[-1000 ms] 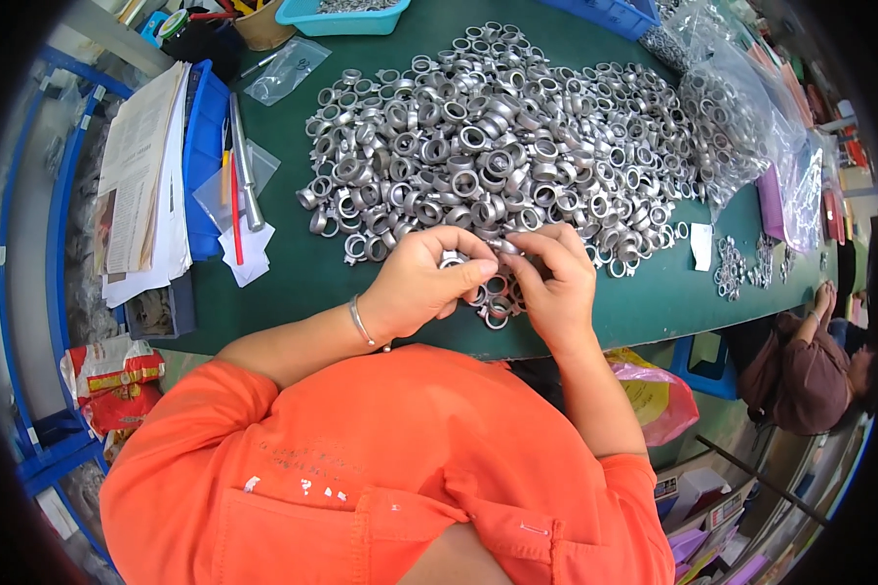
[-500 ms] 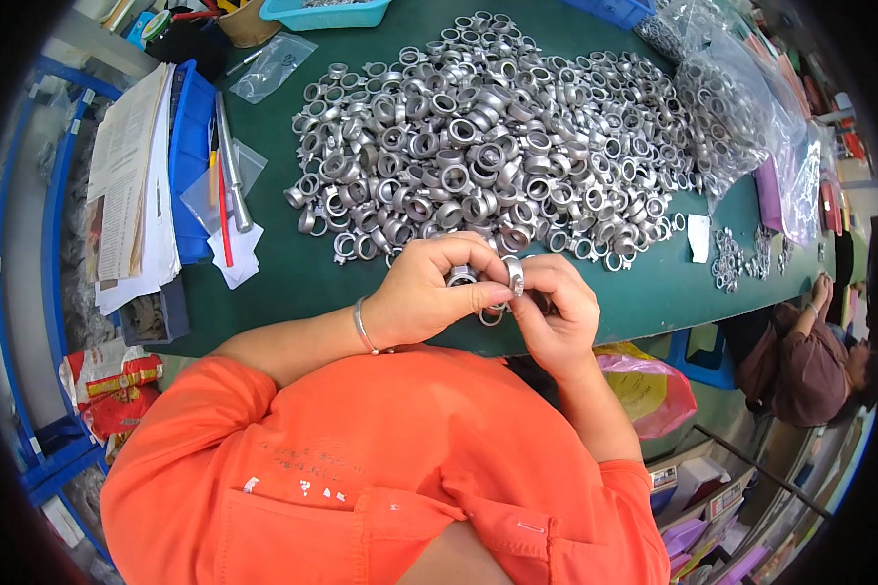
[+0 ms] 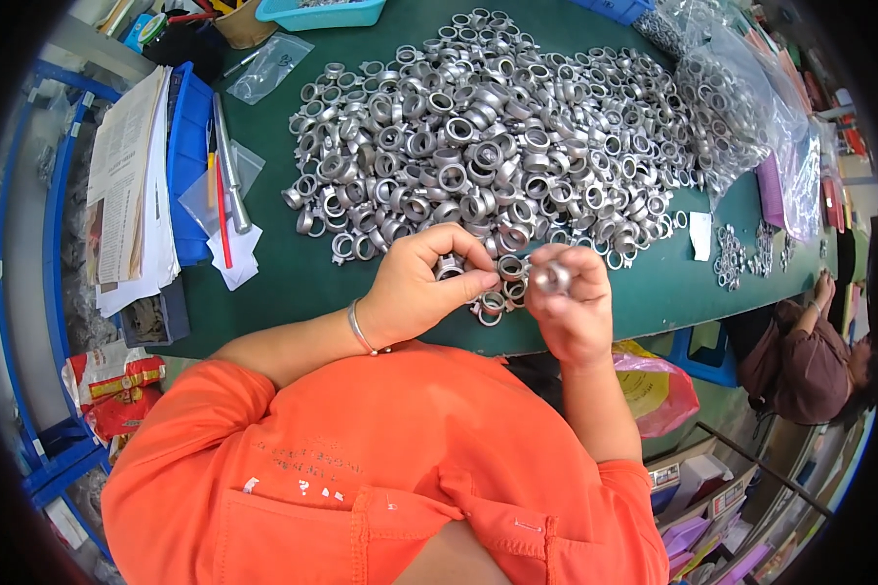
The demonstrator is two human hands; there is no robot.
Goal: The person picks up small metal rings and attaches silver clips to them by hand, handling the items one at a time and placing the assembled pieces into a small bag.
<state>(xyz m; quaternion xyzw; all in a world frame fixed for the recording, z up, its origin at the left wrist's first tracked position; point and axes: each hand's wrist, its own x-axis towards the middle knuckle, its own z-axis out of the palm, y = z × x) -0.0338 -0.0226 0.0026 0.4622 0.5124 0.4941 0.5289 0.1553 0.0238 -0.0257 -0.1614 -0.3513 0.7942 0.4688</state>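
Silver metal rings with small side lugs lie in a large heap [image 3: 488, 146] on the green tabletop [image 3: 273, 283]. Close to its near edge, my right hand [image 3: 578, 302] pinches one metal ring [image 3: 553, 278] between thumb and fingers, slightly blurred. My left hand [image 3: 415, 283] is curled, thumb and forefinger tips almost meeting. Another ring [image 3: 449, 265] shows inside that curl; I cannot tell if the fingers hold it. A few loose rings [image 3: 491, 306] lie between the two hands, near the table edge.
At left stand a blue tray [image 3: 191, 156], papers [image 3: 132, 185] and a red pen [image 3: 223, 214]. A clear bag of rings [image 3: 722, 117] adjoins the heap at right. Small ring clusters [image 3: 729, 258] lie beyond a white slip [image 3: 699, 237]. Another person [image 3: 800, 361] sits at far right.
My hands have parted: the right has moved right with its ring, which both hands had met at before. My left hand has shifted slightly left. Loose rings between them now show more.
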